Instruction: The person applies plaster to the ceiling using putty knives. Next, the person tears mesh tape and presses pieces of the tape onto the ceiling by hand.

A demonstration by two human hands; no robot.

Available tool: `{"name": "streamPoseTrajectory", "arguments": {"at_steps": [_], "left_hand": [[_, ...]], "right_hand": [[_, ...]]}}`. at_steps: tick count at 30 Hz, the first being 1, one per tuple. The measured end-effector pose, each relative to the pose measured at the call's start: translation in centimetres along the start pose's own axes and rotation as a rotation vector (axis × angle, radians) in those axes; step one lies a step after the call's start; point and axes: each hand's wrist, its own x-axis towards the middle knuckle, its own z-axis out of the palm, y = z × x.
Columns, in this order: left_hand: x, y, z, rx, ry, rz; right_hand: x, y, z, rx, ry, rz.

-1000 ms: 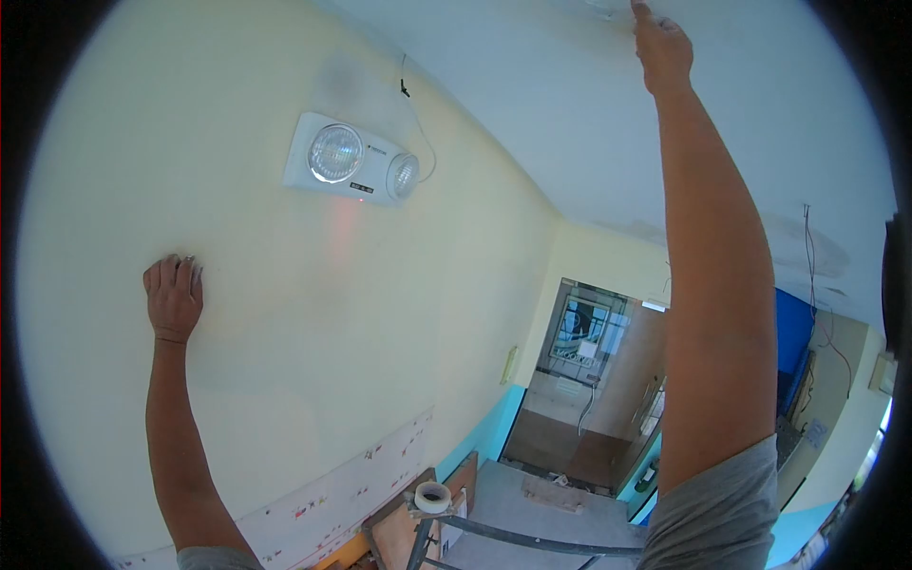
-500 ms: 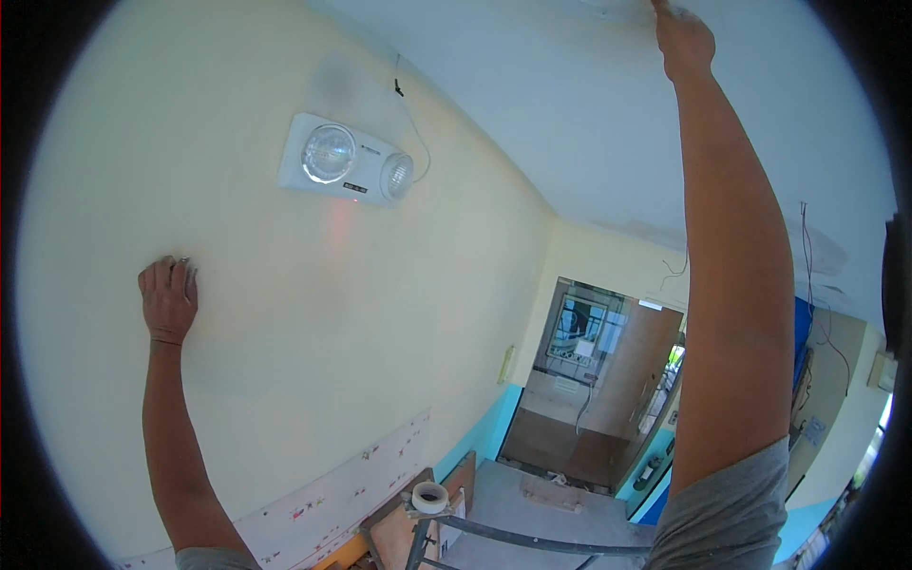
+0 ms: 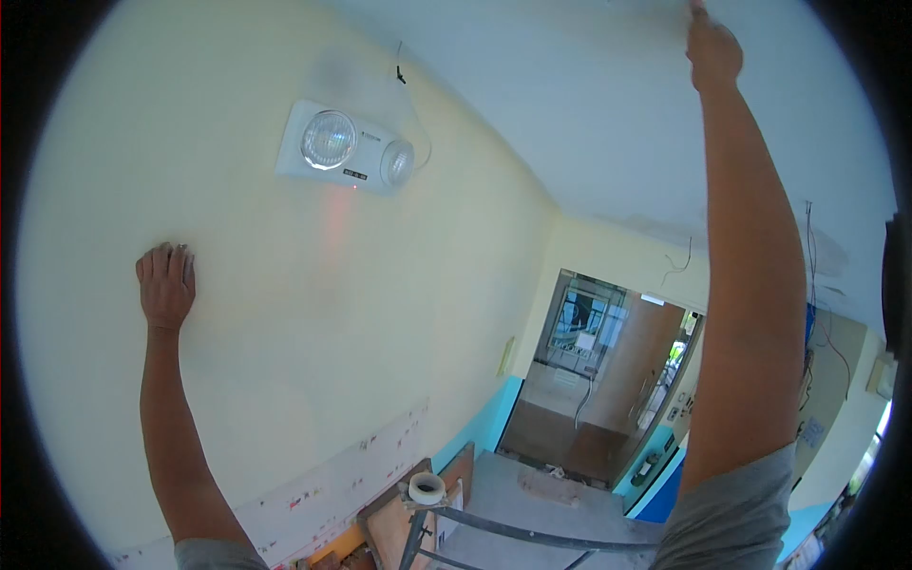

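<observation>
While the left hand lies flat on the wall, palm down w/ fingers close together and pointing up, it grips nothing; it just presses the cream paint, well below and left of the light. Left arm runs straight up from the bottom edge, grey sleeve at the shoulder.

Right hand is up at the ceiling, arm fully stretched, fingertips touching the white surface at the top edge of view. Fingers look bunched, one pointing up, but whether they pinch anything I can't tell: too small and cut off by the frame edge.

Light is a white box w/ two round lamps, fixed high on the wall near the ceiling joint; a small red dot glows on its lower edge, w/ a faint pink glow on the wall beneath. A thin wire loops from its right side up to a dark spot on the ceiling.

Below, approx between the arms, a tape roll sits on top of a metal frame, near the wall's blue lower band. Further back, a doorway w/ a brown door beside it. Loose wires hang from the ceiling on the right, by the right arm.
</observation>
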Motion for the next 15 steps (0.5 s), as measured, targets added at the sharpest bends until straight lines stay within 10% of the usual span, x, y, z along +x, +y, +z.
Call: {"name": "streamPoseTrajectory", "arguments": {"at_steps": [3,8,9,11,12,15], "left_hand": [[-0.5,-0.8,1.1,0.024,-0.144,-0.077],[0.6,-0.2,0.4,0.149,-0.204,-0.052],[0.4,0.6,0.1,0.081,-0.170,-0.092],[-1.5,3.1,0.3,0.037,-0.164,-0.181],[-2.8,4.3,0.8,0.020,-0.153,-0.238],[-13.4,14.9,1.2,-0.233,-0.439,-0.272]], "right_hand": [[2.0,5.1,-0.3,-0.281,-0.066,-0.053],[7.5,20.2,-4.6,-1.554,0.019,-0.881],[9.0,27.2,-4.9,-1.426,0.504,-1.195],[-8.5,15.8,-11.6,-1.914,-0.046,-0.676],[-8.5,17.1,-13.0,-2.207,-0.396,-0.825],[-17.1,27.9,-18.1,-1.222,-0.582,-0.657]]}}
